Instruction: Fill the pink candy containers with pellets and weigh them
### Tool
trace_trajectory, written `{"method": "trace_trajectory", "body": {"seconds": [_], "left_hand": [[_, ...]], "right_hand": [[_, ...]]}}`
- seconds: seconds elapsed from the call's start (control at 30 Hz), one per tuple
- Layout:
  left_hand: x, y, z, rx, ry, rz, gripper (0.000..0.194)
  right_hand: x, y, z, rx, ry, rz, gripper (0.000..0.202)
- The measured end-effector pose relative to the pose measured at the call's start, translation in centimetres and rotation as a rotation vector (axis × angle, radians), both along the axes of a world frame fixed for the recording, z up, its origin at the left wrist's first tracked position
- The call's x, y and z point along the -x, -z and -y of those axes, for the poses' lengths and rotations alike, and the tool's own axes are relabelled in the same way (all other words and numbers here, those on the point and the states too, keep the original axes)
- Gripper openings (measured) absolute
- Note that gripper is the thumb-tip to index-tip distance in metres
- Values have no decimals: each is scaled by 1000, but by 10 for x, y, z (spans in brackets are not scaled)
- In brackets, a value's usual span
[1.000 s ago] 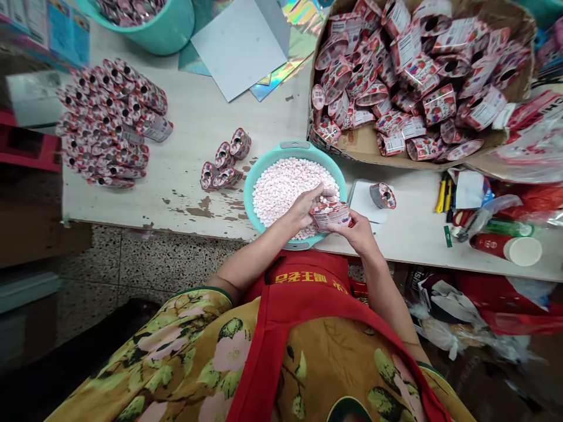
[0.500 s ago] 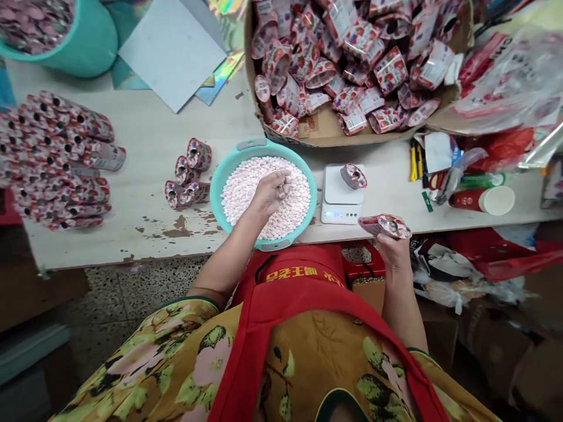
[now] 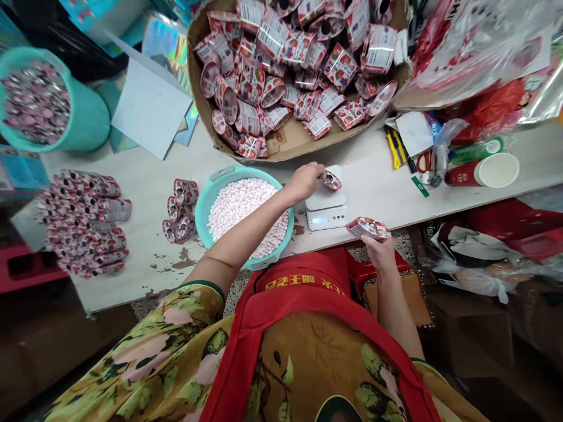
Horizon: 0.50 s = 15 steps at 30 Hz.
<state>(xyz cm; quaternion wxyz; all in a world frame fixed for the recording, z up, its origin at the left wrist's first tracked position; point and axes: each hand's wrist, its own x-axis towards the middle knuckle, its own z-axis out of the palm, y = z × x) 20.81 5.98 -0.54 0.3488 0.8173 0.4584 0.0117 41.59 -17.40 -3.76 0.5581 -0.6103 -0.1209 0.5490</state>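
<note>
My left hand (image 3: 307, 180) reaches across to a red-and-white printed packet (image 3: 332, 180) on the white digital scale (image 3: 327, 218). Its fingers are pressed together at the packet's left edge; what lies between them is too small to tell. Lower right, my right hand (image 3: 380, 252) grips another printed packet (image 3: 369, 228) from below, its round opening facing up, just off the scale's front corner. Under my left forearm, the turquoise basin (image 3: 203, 202) holds many small pale pink pieces (image 3: 233, 202).
Behind the basin stands a cardboard box (image 3: 281, 153) of packets. Several filled-looking packets (image 3: 179, 211) and a bigger group (image 3: 88, 223) stand at left, near a turquoise bucket (image 3: 88, 120). At right lie cutters (image 3: 394, 146) and a paper cup (image 3: 497, 171).
My left hand has moved right, from above the basin to the packet on the scale. My right hand still holds its packet. The whole view has shifted and turned somewhat.
</note>
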Motion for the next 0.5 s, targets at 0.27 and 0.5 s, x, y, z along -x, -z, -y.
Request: {"method": "trace_trajectory", "body": {"seconds": [0.27, 0.5], "left_hand": [[-26, 11, 0, -81, 72, -6, 28], [-13, 9, 2, -44, -109, 196, 24]], "right_hand": [[-16, 8, 7, 39, 40, -19, 58], [-14, 9, 6, 49, 74, -51, 58]]}}
